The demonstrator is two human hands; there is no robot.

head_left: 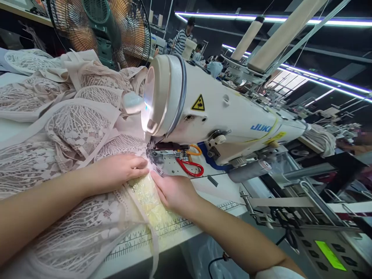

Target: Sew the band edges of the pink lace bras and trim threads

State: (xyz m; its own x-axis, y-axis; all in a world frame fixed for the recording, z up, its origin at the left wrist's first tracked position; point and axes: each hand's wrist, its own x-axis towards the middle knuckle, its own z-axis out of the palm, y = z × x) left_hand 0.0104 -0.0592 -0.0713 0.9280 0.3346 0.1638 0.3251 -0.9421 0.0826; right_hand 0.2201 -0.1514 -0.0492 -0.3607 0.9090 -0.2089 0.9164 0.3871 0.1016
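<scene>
Beside the needle area of a white sewing machine (203,104), my left hand (117,172) presses on pale pink lace fabric (78,124), its fingers together. My right hand (176,193) is on the other side of a yellowish translucent piece (151,197), its thumb and fingers closed at the edge near the presser foot (151,155). The fingertips of both hands nearly meet just in front of the foot. The lace spreads over the table to the left, and a thin strap hangs over the front edge.
Scissors with red and orange handles (190,168) lie under the machine arm. A measuring tape (139,238) runs along the table's front edge. A large fan (101,31) stands at the back left. Thread cones (247,38) rise behind, and a person in stripes (180,40) is farther off.
</scene>
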